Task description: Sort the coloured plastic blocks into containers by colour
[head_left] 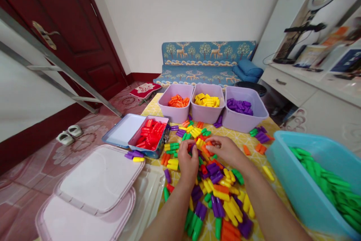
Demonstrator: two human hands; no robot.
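Both my hands work over a loose heap of colourful plastic building pegs [222, 196] on a yellow patterned tablecloth [239, 139]. My left hand [187, 160] points down into the heap, fingertips together among purple and yellow pegs. My right hand [224, 150] is curled at the heap's upper edge, its fingertips near orange pegs [207, 150]. Whether either hand grips a peg is hidden by the fingers. Behind the heap stand several lilac bins holding orange pegs [178, 101], yellow pegs [207, 100] and purple pegs [239, 106].
A blue tub [299, 181] of green pegs stands at the right. A tin box [135, 135] holds red pegs at the left, beside stacked pale lids [98, 181]. Beyond are a patterned sofa [208, 60], a dark red door [67, 34], a ladder, slippers [69, 135] and a white dresser [287, 87].
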